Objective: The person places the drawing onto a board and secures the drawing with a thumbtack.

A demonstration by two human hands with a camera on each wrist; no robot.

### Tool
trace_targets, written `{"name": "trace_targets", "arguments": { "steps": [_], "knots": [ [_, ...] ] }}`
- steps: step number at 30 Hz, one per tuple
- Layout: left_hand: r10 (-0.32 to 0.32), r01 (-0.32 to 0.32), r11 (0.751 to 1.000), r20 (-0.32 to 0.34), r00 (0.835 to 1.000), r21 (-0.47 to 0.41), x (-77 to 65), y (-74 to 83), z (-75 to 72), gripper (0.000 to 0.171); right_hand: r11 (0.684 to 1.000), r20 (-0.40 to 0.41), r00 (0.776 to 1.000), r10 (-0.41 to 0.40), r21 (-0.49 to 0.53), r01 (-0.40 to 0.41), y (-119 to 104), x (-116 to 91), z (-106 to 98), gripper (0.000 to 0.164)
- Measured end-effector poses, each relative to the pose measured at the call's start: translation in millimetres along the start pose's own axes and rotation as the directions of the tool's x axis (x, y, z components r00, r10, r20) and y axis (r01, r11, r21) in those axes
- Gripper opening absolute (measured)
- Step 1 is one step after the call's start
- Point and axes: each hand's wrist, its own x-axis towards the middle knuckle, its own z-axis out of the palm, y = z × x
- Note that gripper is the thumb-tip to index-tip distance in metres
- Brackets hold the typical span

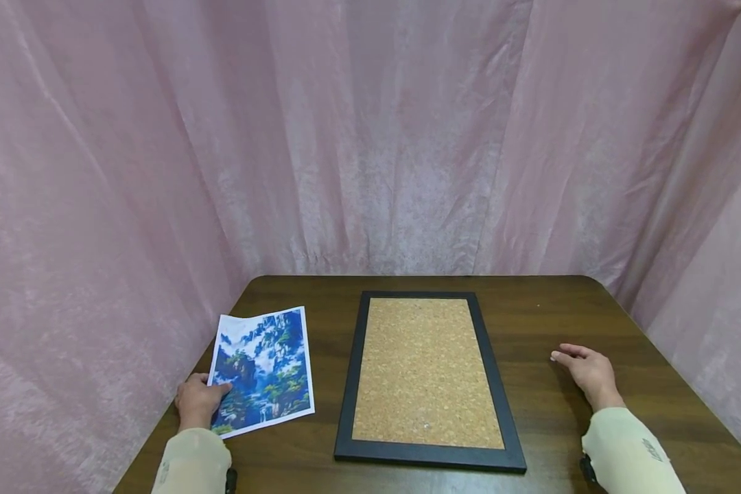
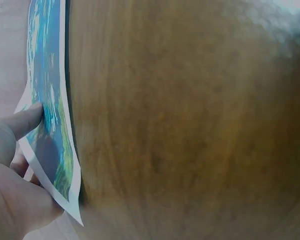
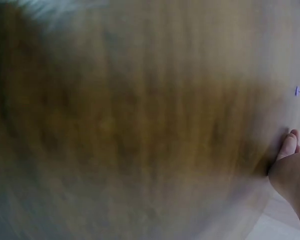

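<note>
My left hand (image 1: 199, 401) grips the lower left edge of a printed landscape picture (image 1: 265, 370), a white-bordered sheet with blue cliffs, mist and green trees. In the left wrist view, the thumb (image 2: 29, 120) lies on the printed face and other fingers are behind the sheet. Over the right part of the table, my right hand (image 1: 593, 377) reaches forward with loosely extended fingers. Nothing shows between its thumb and fingers. A small purple push pin (image 3: 297, 91) lies on the wood beyond those fingertips in the right wrist view.
A cork board (image 1: 429, 370) with a black frame (image 1: 431, 462) lies flat in the middle of the dark wooden table (image 1: 537, 329). A tiny shiny spot shows near the cork's lower edge. Pink curtains (image 1: 407, 137) hang behind the table and along both sides.
</note>
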Motion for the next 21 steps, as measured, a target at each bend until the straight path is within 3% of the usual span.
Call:
{"name": "trace_targets", "arguments": {
  "steps": [11, 17, 21],
  "knots": [
    [0.042, -0.042, 0.997, -0.004, 0.999, -0.069, 3.8, 8.0, -5.2, 0.039, 0.984, -0.044, 0.998, -0.037, -0.177, 0.028, -1, 0, 4, 0.039],
    [0.006, -0.002, 0.989, 0.024, 1.000, -0.149, 6.8, 18.6, -3.5, 0.040, 0.964, -0.065, 0.994, -0.093, -0.254, 0.073, -3, -1, 6, 0.031],
    [-0.047, 0.059, 0.969, 0.056, 0.997, -0.241, 8.3, 24.2, -1.7, 0.043, 0.952, -0.069, 0.990, -0.124, -0.291, 0.099, -2, -1, 7, 0.028]
  ]
}}
